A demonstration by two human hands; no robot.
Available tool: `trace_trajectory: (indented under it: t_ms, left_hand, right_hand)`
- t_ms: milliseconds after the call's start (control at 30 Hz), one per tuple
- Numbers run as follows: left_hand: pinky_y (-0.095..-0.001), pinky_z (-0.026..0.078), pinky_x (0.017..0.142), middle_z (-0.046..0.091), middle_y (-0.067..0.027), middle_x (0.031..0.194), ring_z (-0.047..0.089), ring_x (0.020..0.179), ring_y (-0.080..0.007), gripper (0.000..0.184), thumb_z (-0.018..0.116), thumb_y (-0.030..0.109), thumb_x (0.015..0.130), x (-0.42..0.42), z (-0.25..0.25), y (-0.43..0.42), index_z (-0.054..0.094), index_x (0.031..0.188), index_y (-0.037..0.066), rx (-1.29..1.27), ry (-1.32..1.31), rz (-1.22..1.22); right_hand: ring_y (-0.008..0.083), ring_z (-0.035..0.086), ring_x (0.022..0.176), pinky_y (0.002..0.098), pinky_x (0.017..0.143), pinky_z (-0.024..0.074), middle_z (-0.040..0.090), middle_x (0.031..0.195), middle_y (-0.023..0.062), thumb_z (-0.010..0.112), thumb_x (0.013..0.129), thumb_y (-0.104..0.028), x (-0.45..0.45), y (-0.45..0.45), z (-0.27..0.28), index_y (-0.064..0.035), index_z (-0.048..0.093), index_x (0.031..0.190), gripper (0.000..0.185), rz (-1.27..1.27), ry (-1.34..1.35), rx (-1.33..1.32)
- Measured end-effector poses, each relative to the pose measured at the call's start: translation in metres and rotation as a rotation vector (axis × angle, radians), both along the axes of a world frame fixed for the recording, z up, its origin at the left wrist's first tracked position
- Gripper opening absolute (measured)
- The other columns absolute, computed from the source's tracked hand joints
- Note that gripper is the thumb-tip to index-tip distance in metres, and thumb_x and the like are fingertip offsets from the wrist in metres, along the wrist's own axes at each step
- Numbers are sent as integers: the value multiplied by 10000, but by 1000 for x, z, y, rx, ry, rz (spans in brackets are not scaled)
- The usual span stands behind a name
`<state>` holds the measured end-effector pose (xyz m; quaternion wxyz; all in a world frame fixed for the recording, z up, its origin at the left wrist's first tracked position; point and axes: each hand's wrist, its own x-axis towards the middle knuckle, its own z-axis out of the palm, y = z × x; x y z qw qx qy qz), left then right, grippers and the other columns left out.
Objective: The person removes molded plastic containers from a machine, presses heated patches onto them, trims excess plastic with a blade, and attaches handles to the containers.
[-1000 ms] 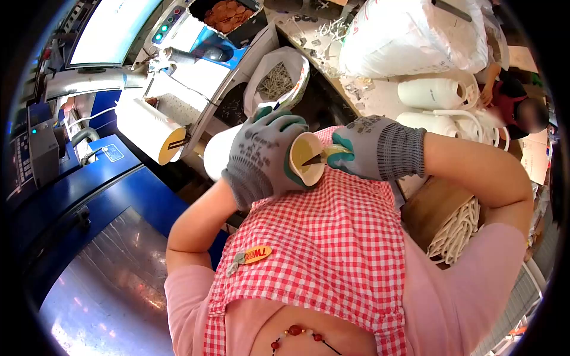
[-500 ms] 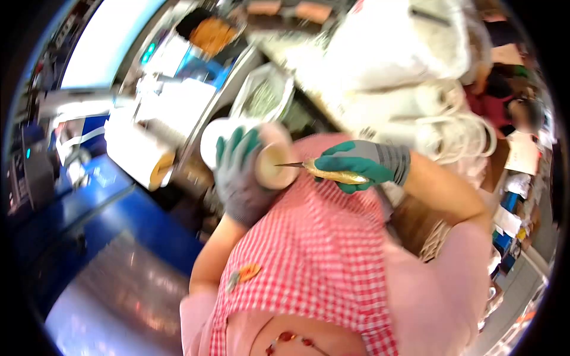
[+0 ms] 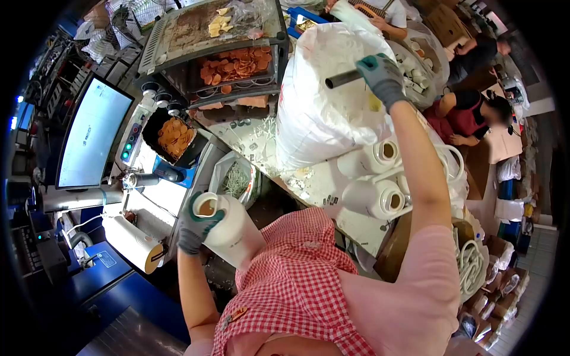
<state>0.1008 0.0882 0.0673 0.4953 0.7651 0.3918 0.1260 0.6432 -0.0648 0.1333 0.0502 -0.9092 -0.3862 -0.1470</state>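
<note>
My left hand (image 3: pixel 195 223), in a grey and green work glove, is wrapped around the neck of a white plastic bottle (image 3: pixel 233 230). The bottle tilts against my checked apron with its round mouth facing up. Stretched far forward, my right hand (image 3: pixel 380 76), gloved alike, grips a short dark tube (image 3: pixel 344 79) by one end. The tube is over the opening of a large white sack (image 3: pixel 306 118). Translucent plastic partly fills the sack's opening. No knife shows in either hand.
White bottles (image 3: pixel 380 199) lie on the worktable (image 3: pixel 314 188), which is strewn with scraps. An oven-like box (image 3: pixel 202 89) holds orange discs, and more discs fill a black bin (image 3: pixel 175 137). A lined bin of shreds (image 3: pixel 234 178) is near the bottle. Co-workers (image 3: pixel 469 118) sit at right.
My right hand has moved away from the bottle, forward over the sack. The knife it held is out of sight, and a dark tube is in it. The bottle's mouth now tips upward.
</note>
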Motion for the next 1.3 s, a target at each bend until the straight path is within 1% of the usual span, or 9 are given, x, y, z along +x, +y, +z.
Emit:
trace_trajectory:
  t_ms: [167,333,600,700,733,900,933,1167,1300]
  left_hand:
    - [-333,531,842,682,-127,1052,662,945,-213,655,889,320,646,25,-21,-11,614,1138,-13,78,-16,70]
    - [-359,521,877,668,-141,1114,654,1009,-273,673,875,361,647,19,-21,-21,617,1162,14,166,83,95]
    - [-348,517,893,658,-157,1128,650,1025,-248,734,870,308,663,22,-14,-24,563,1239,-29,180,94,46]
    - [-353,513,903,651,-157,1146,644,1042,-251,723,869,301,656,12,-12,-28,574,1233,-19,260,88,43]
    - [-354,511,907,651,-158,1146,643,1045,-251,717,869,304,656,12,-4,-26,578,1227,-17,189,121,60]
    - [-370,518,849,662,-134,1042,650,960,-294,593,856,329,655,11,-6,-27,624,1108,25,200,27,125]
    - [-344,512,904,660,-152,1122,647,1025,-245,713,871,308,664,11,1,-26,574,1218,-30,141,101,72]
    - [-366,512,879,656,-142,1070,642,1004,-288,662,871,334,649,-18,-23,-27,608,1160,5,145,-7,195]
    - [-368,514,882,652,-147,1082,642,1012,-282,670,874,310,649,-20,-20,-25,602,1172,-9,169,11,161]
  right_hand:
    - [295,637,1069,405,968,472,661,1170,138,548,839,-544,19,97,-18,-143,685,1171,538,-60,422,-208]
    - [278,644,1047,433,878,505,659,1169,124,539,873,-422,15,87,-4,-126,703,1106,410,83,75,-292]
    - [274,630,1066,422,930,483,666,1151,102,609,822,-441,16,83,-13,-178,717,1056,369,51,249,-257]
    - [306,668,944,386,837,524,705,1036,110,671,778,-417,49,69,1,-147,717,1039,378,211,468,-5]
    - [316,678,897,379,812,533,711,1005,127,696,761,-424,49,72,10,-139,711,1045,403,50,535,-103]
    - [288,667,971,387,890,503,709,1011,116,732,732,-472,38,86,-52,-139,702,1028,446,164,329,-74]
    - [281,674,932,386,860,510,713,980,107,738,733,-452,32,88,-51,-138,707,993,409,102,364,11]
    - [218,664,721,328,713,515,711,799,88,764,749,-331,69,63,-2,-88,726,887,282,173,645,313]
    - [163,626,668,300,672,495,694,753,79,787,731,-294,72,56,15,-55,727,885,290,-59,294,198]
